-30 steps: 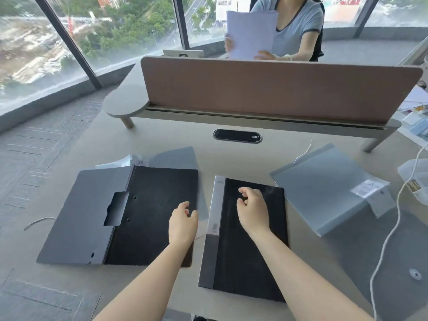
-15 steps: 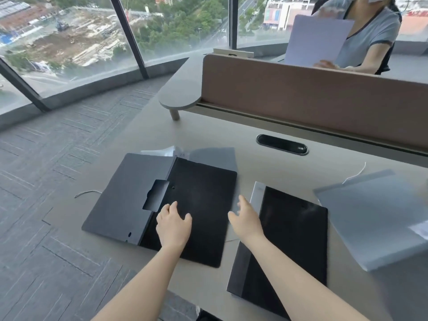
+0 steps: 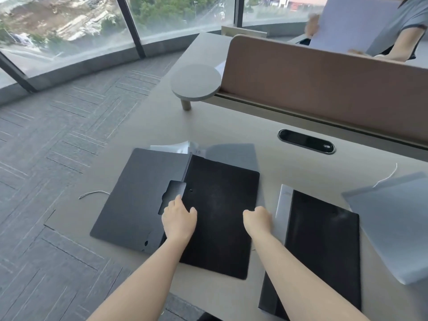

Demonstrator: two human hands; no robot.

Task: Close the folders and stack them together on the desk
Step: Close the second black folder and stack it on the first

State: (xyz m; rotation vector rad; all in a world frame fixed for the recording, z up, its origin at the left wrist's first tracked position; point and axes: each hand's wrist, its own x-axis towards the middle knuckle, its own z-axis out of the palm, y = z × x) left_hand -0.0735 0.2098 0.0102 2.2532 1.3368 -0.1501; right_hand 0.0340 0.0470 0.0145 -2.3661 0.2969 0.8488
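An open black folder [image 3: 220,205] lies on the desk, its grey flap [image 3: 136,195] spread out to the left. My left hand [image 3: 179,218] rests flat on it near the flap's tab, fingers apart. My right hand [image 3: 258,220] curls at the folder's right edge; whether it grips the edge I cannot tell. A closed black folder with a grey spine [image 3: 324,239] lies to the right. A translucent grey folder [image 3: 393,223] sits at the far right. A clear sleeve [image 3: 231,154] pokes out from under the open folder.
A brown divider panel [image 3: 324,86] with a shelf runs along the desk's back. A cable port [image 3: 306,141] is set in the desk. White strings [image 3: 92,193] lie at the left desk edge. A person holding paper [image 3: 352,22] sits behind the divider.
My view has swung left. Both hands moved from the closed folder to the open one; the left hand reached the flap's tab, the right hand reached the folder's right edge.
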